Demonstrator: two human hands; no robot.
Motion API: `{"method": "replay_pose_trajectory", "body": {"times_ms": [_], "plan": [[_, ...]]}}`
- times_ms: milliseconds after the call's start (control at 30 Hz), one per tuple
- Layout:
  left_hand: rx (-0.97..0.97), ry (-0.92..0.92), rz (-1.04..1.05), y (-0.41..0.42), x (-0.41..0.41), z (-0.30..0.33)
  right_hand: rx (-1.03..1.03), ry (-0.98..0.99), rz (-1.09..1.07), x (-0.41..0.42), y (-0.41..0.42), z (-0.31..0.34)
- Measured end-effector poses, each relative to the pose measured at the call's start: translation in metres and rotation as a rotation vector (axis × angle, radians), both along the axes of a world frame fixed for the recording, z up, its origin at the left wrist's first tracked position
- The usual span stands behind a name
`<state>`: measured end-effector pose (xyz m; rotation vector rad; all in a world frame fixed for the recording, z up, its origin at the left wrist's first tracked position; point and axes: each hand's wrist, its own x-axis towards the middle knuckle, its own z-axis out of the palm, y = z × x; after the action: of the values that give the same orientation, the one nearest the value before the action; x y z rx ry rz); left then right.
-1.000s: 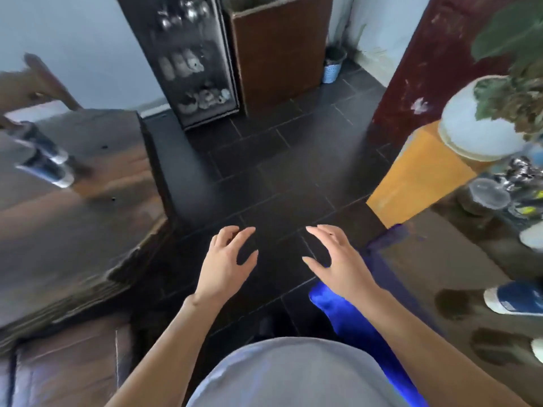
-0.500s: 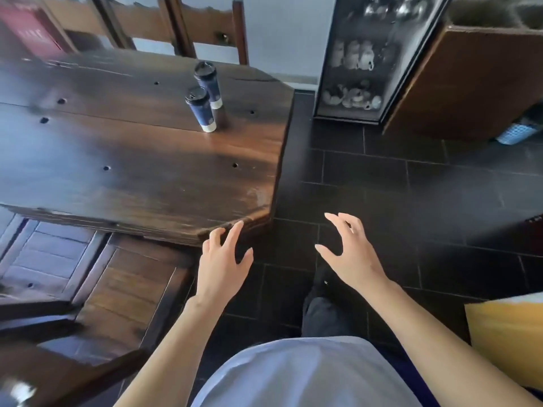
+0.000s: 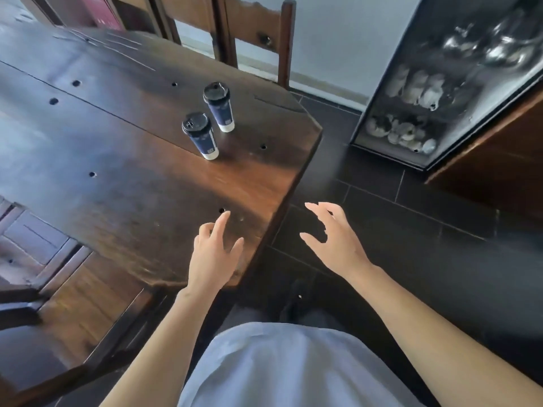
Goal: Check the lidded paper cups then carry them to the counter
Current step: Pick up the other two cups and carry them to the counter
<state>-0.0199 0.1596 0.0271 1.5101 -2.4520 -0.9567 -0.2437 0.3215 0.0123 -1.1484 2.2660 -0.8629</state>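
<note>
**Two cups standing, both hands empty**

Two lidded paper cups stand upright on the dark wooden worktop (image 3: 152, 183), near its far right corner. I note the near cup (image 3: 201, 136) and the far cup (image 3: 219, 107) just beside each other, apart, each with a dark sleeve, a white base and a black lid seated on top. From this height I cannot tell whether the lids are pressed fully home.

My left hand (image 3: 213, 254) hovers over the worktop's near edge, fingers (image 3: 221, 223) spread and curled, holding nothing. My right hand (image 3: 335, 239) hangs over the dark floor tiles (image 3: 382, 218) beside the worktop, its fingers likewise loose and empty. Both are well short of the cups.

I judge the open, pre-shaped hands to suit a one-cup-per-hand pickup: the cups sit close enough together for that. The checking step looks not yet begun.

A wooden chair (image 3: 252, 33) stands behind the worktop and a glass-fronted cabinet (image 3: 440, 83) to the right. The counter is not in view. Risk: tall, narrow cups tip readily if nudged at the lid.
</note>
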Motion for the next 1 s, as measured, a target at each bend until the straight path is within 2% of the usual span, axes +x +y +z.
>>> {"method": "replay_pose_trajectory", "body": {"times_ms": [233,533,833,1000], "plan": [[-0.089,0.209,0.168,-0.033,-0.094,0.013,-0.053,-0.049,0.035,-0.098,-0.047,0.007],[-0.06,0.191,0.322,-0.095,-0.162,-0.007,-0.052,-0.07,0.122,-0.18,-0.114,-0.009],[-0.103,0.24,0.567,-0.193,-0.206,-0.006,-0.006,-0.033,0.336,-0.25,-0.248,0.004],[-0.064,0.187,0.697,-0.217,-0.215,-0.002,0.026,0.009,0.44,-0.267,-0.326,0.003]]}}
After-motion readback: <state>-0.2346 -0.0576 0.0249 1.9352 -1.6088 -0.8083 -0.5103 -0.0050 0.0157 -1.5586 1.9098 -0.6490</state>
